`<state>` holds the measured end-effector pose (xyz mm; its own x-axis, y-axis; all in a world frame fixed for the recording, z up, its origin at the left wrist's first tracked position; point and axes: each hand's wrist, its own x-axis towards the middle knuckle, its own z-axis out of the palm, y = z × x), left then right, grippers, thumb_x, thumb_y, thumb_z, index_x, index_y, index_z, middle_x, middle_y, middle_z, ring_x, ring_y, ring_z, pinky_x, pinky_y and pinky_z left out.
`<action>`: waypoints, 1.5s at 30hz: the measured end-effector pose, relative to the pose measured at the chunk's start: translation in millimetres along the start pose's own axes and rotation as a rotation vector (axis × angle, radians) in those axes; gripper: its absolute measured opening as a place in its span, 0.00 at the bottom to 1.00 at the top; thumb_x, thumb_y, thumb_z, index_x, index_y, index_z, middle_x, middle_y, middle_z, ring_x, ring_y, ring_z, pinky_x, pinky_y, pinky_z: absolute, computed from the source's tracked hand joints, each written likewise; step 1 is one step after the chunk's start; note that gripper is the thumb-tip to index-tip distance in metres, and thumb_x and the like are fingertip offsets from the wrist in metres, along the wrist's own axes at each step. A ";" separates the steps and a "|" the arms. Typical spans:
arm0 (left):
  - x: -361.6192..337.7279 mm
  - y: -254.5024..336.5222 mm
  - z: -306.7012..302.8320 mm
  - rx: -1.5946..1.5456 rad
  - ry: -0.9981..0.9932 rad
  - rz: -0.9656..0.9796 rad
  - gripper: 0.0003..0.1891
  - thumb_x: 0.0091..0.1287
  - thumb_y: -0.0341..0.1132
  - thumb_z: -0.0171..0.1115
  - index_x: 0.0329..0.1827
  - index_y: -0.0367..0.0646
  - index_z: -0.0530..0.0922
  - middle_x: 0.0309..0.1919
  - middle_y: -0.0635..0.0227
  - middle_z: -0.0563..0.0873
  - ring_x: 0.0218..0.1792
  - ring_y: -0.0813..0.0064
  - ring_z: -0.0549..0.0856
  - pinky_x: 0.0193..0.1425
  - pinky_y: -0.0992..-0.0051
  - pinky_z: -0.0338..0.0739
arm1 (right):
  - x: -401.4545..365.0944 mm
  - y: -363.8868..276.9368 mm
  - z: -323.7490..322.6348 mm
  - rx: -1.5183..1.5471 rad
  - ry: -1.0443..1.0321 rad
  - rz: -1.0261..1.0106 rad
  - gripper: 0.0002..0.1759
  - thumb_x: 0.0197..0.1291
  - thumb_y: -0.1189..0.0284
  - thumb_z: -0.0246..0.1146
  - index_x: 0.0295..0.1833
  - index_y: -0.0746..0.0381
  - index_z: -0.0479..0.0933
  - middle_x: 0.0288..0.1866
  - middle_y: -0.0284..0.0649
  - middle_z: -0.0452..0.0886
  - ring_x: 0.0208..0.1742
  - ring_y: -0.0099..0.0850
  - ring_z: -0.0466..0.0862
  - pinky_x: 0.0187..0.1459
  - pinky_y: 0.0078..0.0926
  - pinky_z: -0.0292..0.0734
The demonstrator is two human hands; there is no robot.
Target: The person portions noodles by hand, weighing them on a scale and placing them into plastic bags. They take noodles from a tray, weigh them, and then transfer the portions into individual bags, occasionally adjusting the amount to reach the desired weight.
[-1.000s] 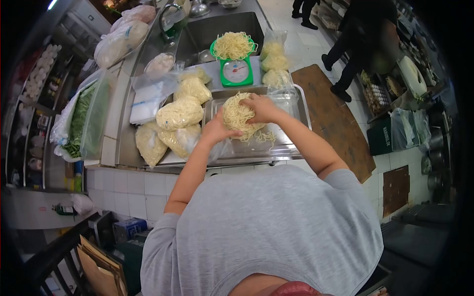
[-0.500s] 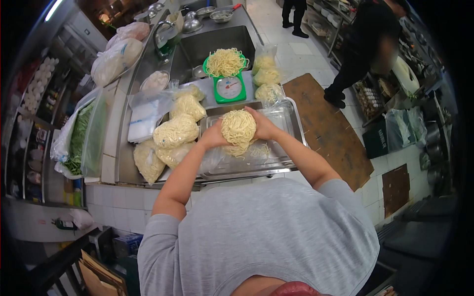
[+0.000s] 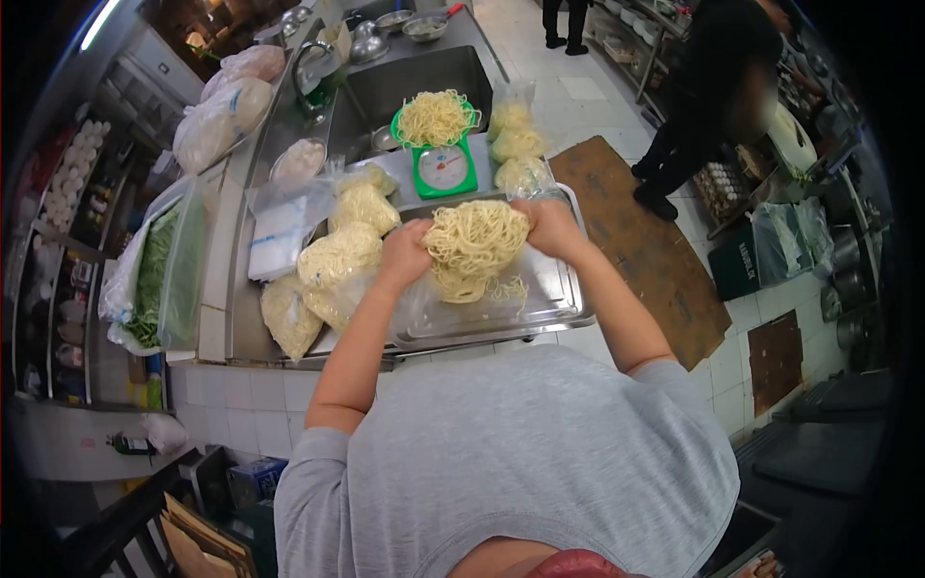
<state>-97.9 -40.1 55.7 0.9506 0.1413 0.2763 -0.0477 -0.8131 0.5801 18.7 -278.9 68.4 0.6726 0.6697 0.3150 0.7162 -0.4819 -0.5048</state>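
Observation:
A clump of pale yellow noodles [image 3: 476, 236] hangs between my two hands over a metal tray [image 3: 462, 332]. My left hand [image 3: 406, 252] is closed at the clump's left side, and my right hand [image 3: 551, 229] grips its right upper side. Loose strands droop below toward the tray. Just beyond stands a green kitchen scale [image 3: 445, 171] with a heap of noodles [image 3: 436, 118] on its pan. Filled plastic bags of noodles [image 3: 339, 255] lie left of my left hand, and more bagged noodles [image 3: 523, 176] sit beyond my right hand.
A sink [image 3: 414, 82] lies behind the scale, with a faucet [image 3: 310, 72] and metal bowls [image 3: 369, 46] nearby. Flat plastic bags [image 3: 281, 236] are at left. Leafy greens [image 3: 156, 275] fill a bag farther left. Brown cardboard [image 3: 641, 250] covers the floor at right, where a person in black [image 3: 708, 91] stands.
My hands have moved apart and slightly up, from cupping the compact noodle clump to gripping its sides. The clump is now wider and looser. The person at right has shifted slightly.

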 end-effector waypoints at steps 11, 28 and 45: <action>-10.6 2.3 -18.7 -0.011 -0.102 -0.184 0.26 0.46 0.48 0.73 0.47 0.46 0.81 0.41 0.61 0.85 0.43 0.59 0.83 0.47 0.66 0.76 | -23.2 23.4 -16.0 -0.143 -0.203 0.125 0.26 0.46 0.57 0.69 0.48 0.59 0.71 0.47 0.47 0.78 0.50 0.46 0.78 0.46 0.40 0.74; -44.7 16.6 -53.4 -0.094 -0.189 -0.066 0.28 0.52 0.35 0.71 0.59 0.43 0.74 0.38 0.67 0.80 0.36 0.73 0.78 0.45 0.74 0.74 | -18.0 14.0 3.0 0.334 -0.185 0.175 0.10 0.52 0.74 0.65 0.40 0.65 0.80 0.31 0.44 0.84 0.34 0.32 0.84 0.39 0.27 0.76; -49.0 45.2 -96.0 -0.333 0.207 -0.048 0.17 0.57 0.36 0.70 0.45 0.36 0.78 0.26 0.70 0.77 0.30 0.82 0.75 0.36 0.80 0.72 | 23.0 -81.3 -130.9 0.576 0.086 0.110 0.02 0.57 0.79 0.62 0.36 0.66 0.79 0.27 0.29 0.78 0.27 0.14 0.73 0.27 0.14 0.69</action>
<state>-176.0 -29.6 142.0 0.8739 0.3130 0.3720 -0.1344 -0.5798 0.8036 0.3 -298.3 222.0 0.7667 0.5738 0.2881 0.4412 -0.1449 -0.8856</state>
